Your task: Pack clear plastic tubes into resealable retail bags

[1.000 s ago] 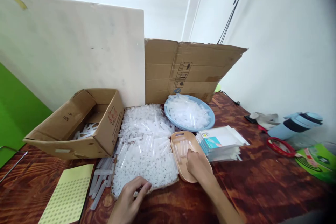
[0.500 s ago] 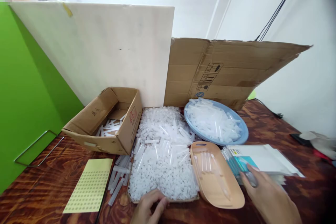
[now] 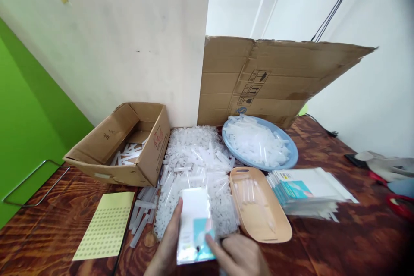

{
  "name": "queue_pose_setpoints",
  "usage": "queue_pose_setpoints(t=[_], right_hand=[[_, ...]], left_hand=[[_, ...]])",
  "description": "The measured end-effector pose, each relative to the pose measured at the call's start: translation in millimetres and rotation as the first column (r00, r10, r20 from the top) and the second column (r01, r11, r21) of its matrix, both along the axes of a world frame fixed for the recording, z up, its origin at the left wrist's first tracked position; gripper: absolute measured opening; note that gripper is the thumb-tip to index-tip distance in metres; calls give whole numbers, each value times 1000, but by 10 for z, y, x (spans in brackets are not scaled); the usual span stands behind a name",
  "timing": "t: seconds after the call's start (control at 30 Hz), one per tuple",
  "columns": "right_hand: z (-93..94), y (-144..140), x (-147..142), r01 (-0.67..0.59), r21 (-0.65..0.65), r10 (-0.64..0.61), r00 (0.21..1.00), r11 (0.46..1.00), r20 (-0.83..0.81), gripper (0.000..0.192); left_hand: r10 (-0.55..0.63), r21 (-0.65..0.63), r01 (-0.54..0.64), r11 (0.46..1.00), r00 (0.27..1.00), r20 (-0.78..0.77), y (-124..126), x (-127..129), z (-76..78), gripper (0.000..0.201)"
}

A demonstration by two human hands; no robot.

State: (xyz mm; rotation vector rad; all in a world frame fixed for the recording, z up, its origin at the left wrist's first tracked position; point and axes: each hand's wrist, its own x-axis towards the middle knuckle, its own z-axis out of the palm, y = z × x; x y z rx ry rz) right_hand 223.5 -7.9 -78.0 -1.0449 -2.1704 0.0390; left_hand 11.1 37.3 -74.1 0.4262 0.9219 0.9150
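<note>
Both my hands hold one clear plastic packet with a white and teal card inside, low in the middle, over the near edge of a big heap of small clear plastic tubes and caps. My left hand grips the packet's left edge with the thumb up along it. My right hand pinches its lower right corner. A stack of the same packets lies to the right, beside a beige oval tray with a few tubes in it.
A blue plate piled with tubes stands behind the tray. An open cardboard box with tubes sits at the left, a yellow dotted sticker sheet in front of it. A white board and flattened cardboard stand along the back.
My right hand went from the beige tray to the packet stack, took one packet and brought it left. My left hand left the tube heap and now holds the packet too.
</note>
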Motion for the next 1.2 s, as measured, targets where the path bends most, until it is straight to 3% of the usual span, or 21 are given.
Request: queue_pose_setpoints(t=[0.03, 0.1, 0.17, 0.23, 0.33, 0.47, 0.5, 0.57, 0.63, 0.7, 0.77, 0.83, 0.93, 1.1, 1.2], right_hand=[[-49, 7, -134, -128, -20, 127, 991, 992, -28, 40], [-113, 45, -265, -167, -99, 148, 974, 981, -173, 52], [-115, 110, -250, -55, -298, -55, 935, 953, -350, 50], [-59, 205, -187, -19, -493, -252, 842, 870, -477, 38], [65, 392, -195, -96, -596, -403, 651, 797, -643, 33], [153, 584, -423, -391, -572, -518, 246, 720, -820, 39], [148, 602, -479, -444, -550, -528, 185, 707, -829, 39], [105, 598, -550, -487, -519, -522, 143, 702, -841, 37], [38, 556, -554, -500, -497, -490, 158, 709, -857, 29], [-18, 498, -505, -511, -488, -435, 230, 708, -871, 20], [-30, 442, -433, -524, -503, -349, 369, 687, -861, 10], [4, 396, -370, -542, -532, -239, 519, 650, -821, 14], [77, 338, -326, -565, -560, -96, 647, 606, -757, 22], [101, 259, -349, -596, -584, -42, 679, 551, -733, 33], [77, 272, -343, -585, -570, -83, 653, 577, -753, 30]], left_hand=[[39, -39, -41, 998, 998, -42, 5, -44, 15, 60], [95, -28, -100, 995, 986, -140, -11, -169, 30, 47], [87, 51, -80, 995, 984, -156, -62, -308, 31, 41], [15, 103, -2, 995, 992, -125, -133, -423, 33, 39], [-116, 132, 140, 981, 978, -174, -220, -497, 39, 41], [-263, 126, 305, 944, 927, -269, -256, -454, 39, 43], [-291, 109, 325, 939, 923, -252, -262, -438, 40, 43], [-306, 46, 320, 946, 933, -188, -280, -416, 44, 45], [-281, -24, 280, 960, 952, -124, -303, -412, 48, 48], [-269, -48, 265, 963, 960, -82, -322, -419, 46, 50], [-277, -32, 276, 961, 959, -58, -331, -429, 37, 49], [-286, -9, 286, 958, 957, -52, -326, -436, 28, 49], [-292, 17, 295, 955, 953, -81, -305, -442, 36, 48], [-399, 117, 423, 899, 899, -179, -272, -456, 71, 44], [-407, 150, 448, 881, 882, -238, -256, -487, 73, 46]])
